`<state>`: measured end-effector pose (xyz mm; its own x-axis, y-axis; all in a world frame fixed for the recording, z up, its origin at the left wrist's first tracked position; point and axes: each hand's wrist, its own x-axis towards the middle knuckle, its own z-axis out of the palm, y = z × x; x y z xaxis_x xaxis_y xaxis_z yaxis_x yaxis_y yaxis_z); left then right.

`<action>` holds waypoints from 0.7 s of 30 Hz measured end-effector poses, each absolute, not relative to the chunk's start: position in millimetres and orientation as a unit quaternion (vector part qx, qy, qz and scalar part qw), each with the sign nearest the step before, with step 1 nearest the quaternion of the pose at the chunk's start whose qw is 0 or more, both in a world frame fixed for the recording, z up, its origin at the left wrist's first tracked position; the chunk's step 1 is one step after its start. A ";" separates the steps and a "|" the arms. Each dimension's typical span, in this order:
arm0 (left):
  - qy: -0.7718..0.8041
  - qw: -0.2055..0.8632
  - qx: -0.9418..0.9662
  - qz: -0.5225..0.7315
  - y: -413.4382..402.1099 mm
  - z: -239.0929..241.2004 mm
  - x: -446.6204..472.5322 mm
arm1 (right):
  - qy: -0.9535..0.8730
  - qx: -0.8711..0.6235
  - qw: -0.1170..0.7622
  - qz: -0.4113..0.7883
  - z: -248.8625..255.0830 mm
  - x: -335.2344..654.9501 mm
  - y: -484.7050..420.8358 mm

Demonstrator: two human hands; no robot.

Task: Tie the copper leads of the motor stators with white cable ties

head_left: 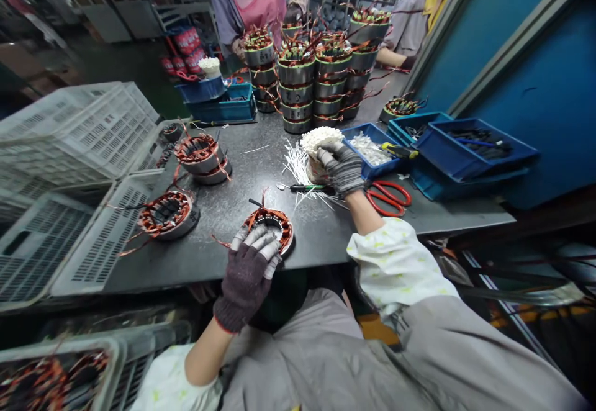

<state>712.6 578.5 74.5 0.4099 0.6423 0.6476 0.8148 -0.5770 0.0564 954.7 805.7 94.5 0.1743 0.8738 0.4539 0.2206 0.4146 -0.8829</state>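
The left hand (246,277) lies with fingers extended over the wound ring (285,231) at the table's (218,215) near edge; whether it grips, I cannot tell; the right hand (343,167) is at the bundle of white strips (320,139), farther and to the right, its closure likewise unclear; the ring is probably heavy and stiff, its copper windings (282,217) easily scuffed, so best held by the outer wall; the strips should be light, bendy, best pinched by their tips.
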 end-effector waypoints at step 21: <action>-0.495 0.047 -0.809 -0.313 587.5 77.5 712.6 | -0.710 -0.232 0.477 0.464 43.5 943.6 574.1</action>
<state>712.6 587.5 77.5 0.3140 0.7714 0.5534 0.8306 -0.5055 0.2334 943.6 574.1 43.5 -0.4381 0.7716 0.4613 -0.1126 0.4621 -0.8797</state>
